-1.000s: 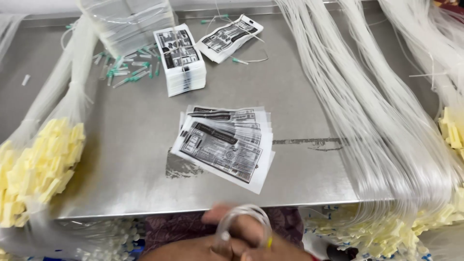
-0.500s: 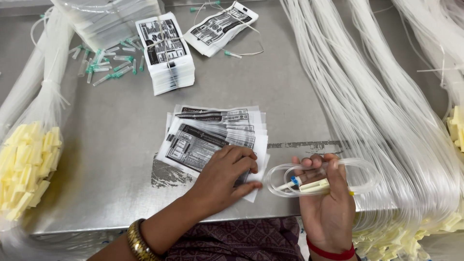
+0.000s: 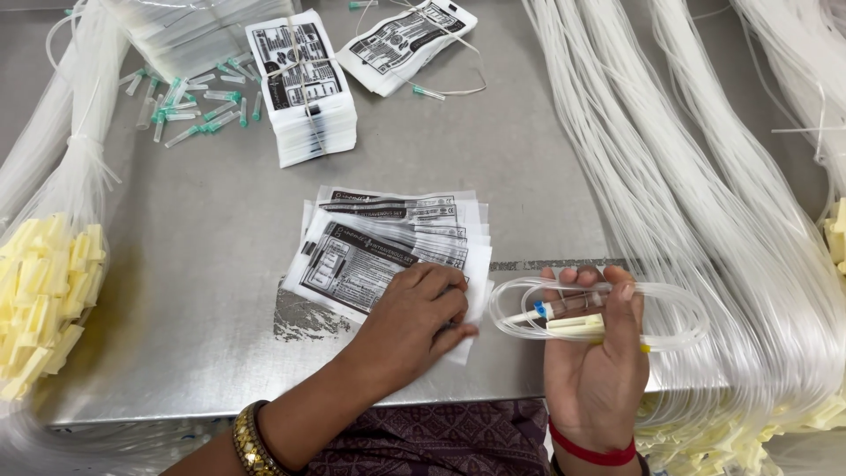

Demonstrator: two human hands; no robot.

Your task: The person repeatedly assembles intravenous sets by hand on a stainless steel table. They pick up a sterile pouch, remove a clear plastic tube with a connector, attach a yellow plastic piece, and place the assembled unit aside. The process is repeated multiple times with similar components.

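While left hand [image 3: 414, 322] presses pouches [image 3: 388, 251], right hand [image 3: 595, 370] clasps coiled tubing [image 3: 599, 313].

Left hand [image 3: 414, 322] flat on fanned stack of printed pouches [image 3: 388, 247], fingertips at its near right corner. Right hand [image 3: 595, 361] palm up just beside it — grips coiled clear tubing set [image 3: 599, 313], thumb over coil. Steel table [image 3: 211, 256] underneath. Banded pouch bundle [image 3: 304, 88] further back, green-capped needles [image 3: 189, 110] beside it. Long tubing hanks [image 3: 705, 176] on right — yellow-tipped bundle [image 3: 44, 291] on left.
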